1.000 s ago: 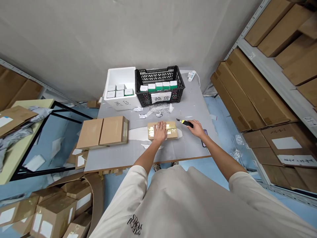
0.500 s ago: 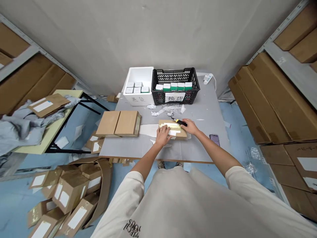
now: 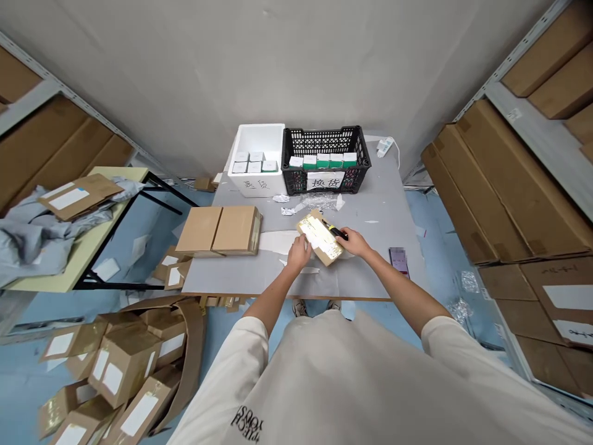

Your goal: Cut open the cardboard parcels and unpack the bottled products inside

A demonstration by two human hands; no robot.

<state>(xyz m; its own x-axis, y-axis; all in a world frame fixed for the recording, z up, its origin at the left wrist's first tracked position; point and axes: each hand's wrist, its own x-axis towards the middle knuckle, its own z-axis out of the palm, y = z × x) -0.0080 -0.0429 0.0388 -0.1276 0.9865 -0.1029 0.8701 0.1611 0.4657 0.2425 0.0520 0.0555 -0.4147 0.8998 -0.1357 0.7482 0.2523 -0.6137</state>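
One cutter [image 3: 335,231], perhaps eleven white-topped cartons [image 3: 323,161]

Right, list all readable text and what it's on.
"换货": paper sign on black crate.
"货", preceded by a character I can't read surely: white foam box.
"PIECH YOUS", approximate, creased: shirt.
Too small, blurred or washed out: phone, taped box, envelope label, shelf carton labels.
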